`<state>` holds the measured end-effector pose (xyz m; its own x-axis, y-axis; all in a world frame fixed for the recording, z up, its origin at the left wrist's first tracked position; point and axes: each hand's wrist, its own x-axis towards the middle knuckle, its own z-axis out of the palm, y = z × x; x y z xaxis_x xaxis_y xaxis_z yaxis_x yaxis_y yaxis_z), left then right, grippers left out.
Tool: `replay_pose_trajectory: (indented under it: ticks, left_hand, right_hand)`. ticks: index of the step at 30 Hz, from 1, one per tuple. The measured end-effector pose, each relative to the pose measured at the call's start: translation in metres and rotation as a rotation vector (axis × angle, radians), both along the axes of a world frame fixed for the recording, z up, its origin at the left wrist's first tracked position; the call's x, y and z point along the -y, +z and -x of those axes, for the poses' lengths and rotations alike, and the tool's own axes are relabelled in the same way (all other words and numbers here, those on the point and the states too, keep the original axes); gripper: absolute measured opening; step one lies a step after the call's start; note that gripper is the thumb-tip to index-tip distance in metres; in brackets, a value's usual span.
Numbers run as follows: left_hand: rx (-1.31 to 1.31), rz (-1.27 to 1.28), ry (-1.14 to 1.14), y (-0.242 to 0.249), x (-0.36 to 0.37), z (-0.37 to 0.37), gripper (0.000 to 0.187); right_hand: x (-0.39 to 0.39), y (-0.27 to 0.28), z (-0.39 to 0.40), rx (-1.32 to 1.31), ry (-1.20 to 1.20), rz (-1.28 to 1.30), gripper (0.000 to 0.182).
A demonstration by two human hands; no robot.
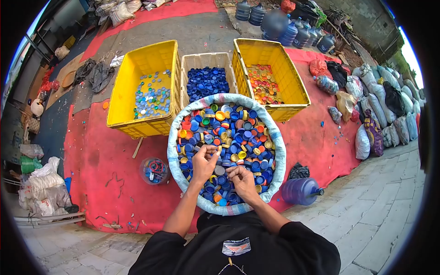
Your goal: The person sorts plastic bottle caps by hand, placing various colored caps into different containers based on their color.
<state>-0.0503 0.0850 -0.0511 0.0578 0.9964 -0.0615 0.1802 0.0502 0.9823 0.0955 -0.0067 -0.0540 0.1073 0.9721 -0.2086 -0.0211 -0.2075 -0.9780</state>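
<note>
A big woven sack [175,137], its rim rolled down, stands open in front of me and is full of mixed bottle caps [238,133] in blue, orange, yellow and red. My left hand [204,162] hovers over the near part of the pile, fingertips pinched around a small cap. My right hand [241,179] rests lower on the pile with its fingers curled into the caps; whether it holds one is hard to tell. Both forearms reach in from the bottom of the view.
Behind the sack stand three crates: a yellow one [120,91] with pale and blue caps, a beige one [206,59] with dark blue caps, a yellow one [293,87] with orange caps. A small tub [154,170] sits left, a blue water jug [300,190] right, filled bags [380,105] far right.
</note>
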Motion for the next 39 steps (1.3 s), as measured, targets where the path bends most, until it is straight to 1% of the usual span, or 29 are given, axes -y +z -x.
replay_pose_trajectory:
  ticks: [2,4,5,8,9,12,13,16,17,20,21,23,26,29,32,33,34,35,36,38,39]
  left_hand:
    - [-0.084,-0.044,-0.022,-0.005,0.006,-0.017,0.026]
    - [-0.254,-0.133,-0.089,0.002,0.007,-0.03,0.029]
    - [-0.341,-0.178,-0.122,0.006,0.007,-0.036,0.031]
    - [-0.451,-0.286,-0.11,-0.004,0.008,-0.053,0.036]
    - [-0.448,-0.341,-0.105,-0.006,0.005,-0.057,0.038]
    - [-0.613,-0.476,0.027,-0.01,-0.001,-0.061,0.037]
    - [-0.634,-0.517,0.069,-0.014,-0.005,-0.06,0.036]
    - [-0.694,-0.417,0.153,-0.022,-0.02,-0.054,0.034]
    - [-0.701,-0.454,0.184,-0.03,-0.026,-0.052,0.036]
    - [-0.76,-0.352,0.19,-0.017,-0.032,-0.059,0.037]
    - [-0.793,-0.35,0.194,-0.017,-0.034,-0.062,0.037]
    - [-0.857,-0.342,0.205,-0.02,-0.038,-0.066,0.037]
    - [-0.848,-0.341,0.213,-0.029,-0.043,-0.065,0.035]
    - [-0.704,-0.313,0.217,-0.029,-0.042,-0.06,0.035]
    - [-0.538,-0.313,0.222,-0.018,-0.035,-0.056,0.032]
    - [-0.259,-0.082,0.231,-0.009,-0.031,-0.056,0.027]
    - [-0.073,-0.034,0.232,-0.01,-0.03,-0.054,0.02]
    - [0.176,0.126,0.218,-0.009,-0.025,-0.048,0.021]
    - [0.426,0.281,0.201,-0.003,-0.019,-0.043,0.022]
    - [0.8,0.399,0.166,0.005,-0.004,-0.038,0.023]
    - [0.986,0.454,0.146,0.009,0.004,-0.035,0.024]
  right_hand:
    - [0.003,0.002,-0.014,0.021,0.007,-0.049,0.014]
    - [0.005,0.014,-0.027,0.075,0.012,-0.131,0.01]
    - [0.008,0.007,-0.034,0.085,0.004,-0.176,0.008]
    - [0.015,0.018,-0.054,0.109,-0.017,-0.206,0.008]
    - [0.018,0.018,-0.062,0.127,-0.004,-0.173,0.008]
    - [0.028,0.021,-0.079,0.066,0.036,-0.031,0.01]
    - [0.031,0.015,-0.084,0.084,0.037,-0.02,0.01]
    - [0.037,0.02,-0.091,0.027,0.018,0.019,0.011]
    - [0.038,0.016,-0.093,0.016,0.021,0.011,0.011]
    - [0.037,0.017,-0.095,0.078,0.058,0.005,0.011]
    - [0.036,0.016,-0.095,0.083,0.043,-0.035,0.01]
    - [0.036,0.015,-0.092,0.095,0.016,-0.113,0.008]
    - [0.034,0.02,-0.092,0.103,0.028,-0.107,0.008]
    - [0.033,0.011,-0.094,0.1,0.056,-0.1,0.008]
    - [0.026,0.033,-0.096,0.187,0.065,-0.095,0.01]
    - [0.022,0.036,-0.101,0.346,0.053,-0.208,0.011]
    - [0.016,0.039,-0.108,0.505,0.044,-0.322,0.012]
    - [0.01,0.043,-0.113,0.662,0.037,-0.438,0.013]
    - [0.005,0.054,-0.116,0.676,0.004,-0.411,0.016]
    - [-0.011,0.054,-0.131,0.883,-0.006,-0.526,0.019]
    - [-0.018,0.053,-0.138,0.947,0.015,-0.519,0.022]
